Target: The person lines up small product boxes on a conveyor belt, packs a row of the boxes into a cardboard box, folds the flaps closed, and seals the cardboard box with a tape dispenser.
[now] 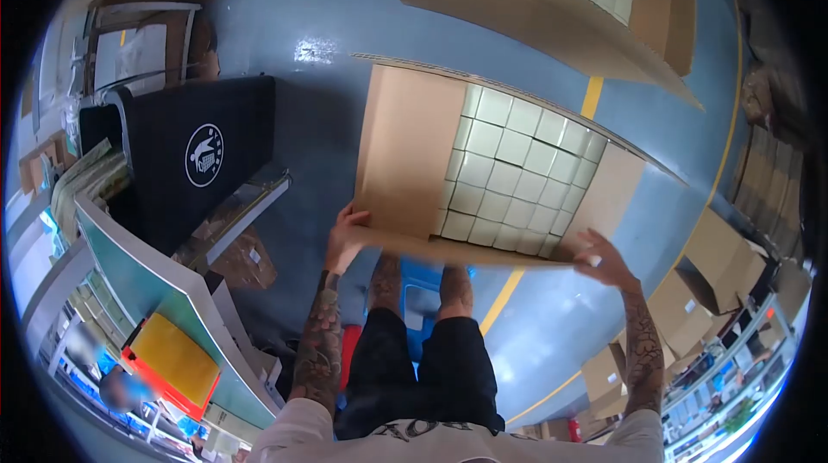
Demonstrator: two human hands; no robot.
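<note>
A large open cardboard carton point(414, 109) stands in front of me, filled with rows of small pale-white boxes point(509, 174). Its left flap lies over the left part of the contents, and its right flap point(614, 183) slants outward. My left hand point(345, 239) is closed on the left corner of the near carton flap point(457, 250), fingers on top. At that flap's right end is my right hand point(606, 261), its fingers blurred by motion; whether it grips the cardboard or only touches it, I cannot tell.
Another open carton point(552, 15) with similar white boxes stands beyond. A black bin point(203, 153) is on the left, above a workbench point(164, 282) bearing a red-and-yellow tray point(172, 364). A blue stool point(420, 299) stands by my legs. More cardboard boxes point(690, 308) line the right.
</note>
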